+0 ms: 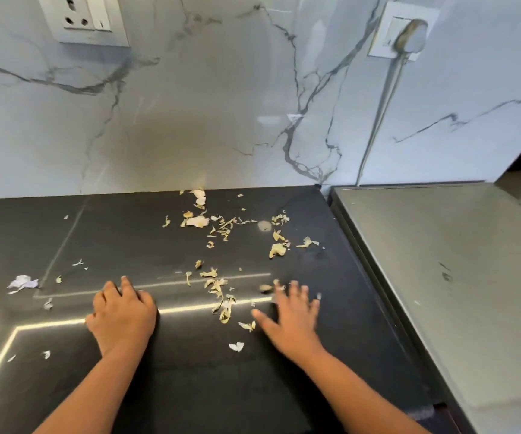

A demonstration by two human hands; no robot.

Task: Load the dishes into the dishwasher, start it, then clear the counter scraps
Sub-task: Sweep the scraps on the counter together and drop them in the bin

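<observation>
Between both hands, scraps (221,296) strewn wallward.

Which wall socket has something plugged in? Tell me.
The right-hand socket, above the grey appliance top: a pale plug sits in it and its cord hangs down. The left socket has bare holes.

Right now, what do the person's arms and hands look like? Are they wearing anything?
Both arms are bare as far as the picture shows: no sleeves, no gloves, no watch or bracelet. The left hand shows no ring. The right hand is blurred; there is a small pale glint near one finger, which might be a ring, but I cannot tell. The fingernails look short and unpainted.
</observation>
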